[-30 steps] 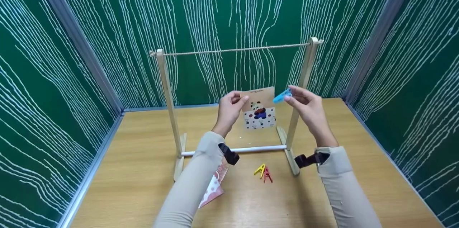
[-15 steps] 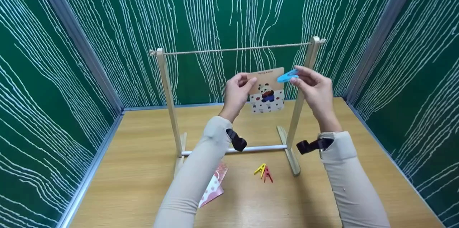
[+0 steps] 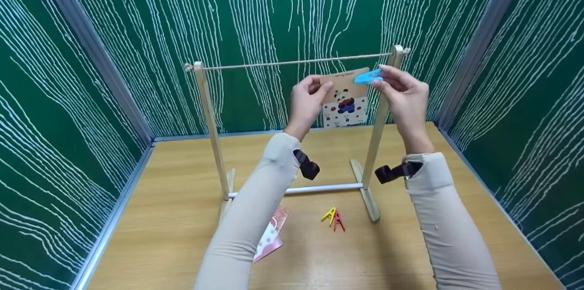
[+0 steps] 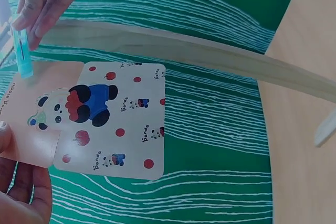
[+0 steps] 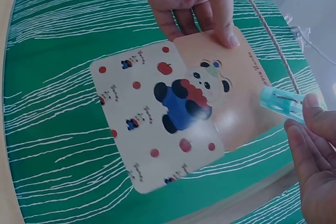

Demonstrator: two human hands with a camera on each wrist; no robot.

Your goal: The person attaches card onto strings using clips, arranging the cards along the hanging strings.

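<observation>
My left hand (image 3: pixel 310 100) pinches the upper left edge of a panda-printed card (image 3: pixel 346 110), thumb in front and fingers behind. The card (image 4: pixel 110 121) is peach above and white with red dots below, and it hangs upright just under a rope (image 3: pixel 296 62). Between thumb and fingertips, my right hand (image 3: pixel 406 98) holds a blue clothespin (image 3: pixel 367 77) near the card's upper right corner. In the right wrist view the clothespin (image 5: pixel 281 103) overlaps the card's top edge; whether its jaws grip the card I cannot tell.
The rope is strung between two wooden posts (image 3: pixel 211 130) joined low down by a white bar (image 3: pixel 324 189). On the table (image 3: pixel 159 217) lie a yellow clothespin (image 3: pixel 328 215), a red clothespin (image 3: pixel 338 221) and pink patterned cards (image 3: pixel 270 242), partly behind the left sleeve.
Both hands have risen toward the rope, carrying the card and the blue clothespin up and slightly right. The clothespin now overlaps the card's upper right part in the head view.
</observation>
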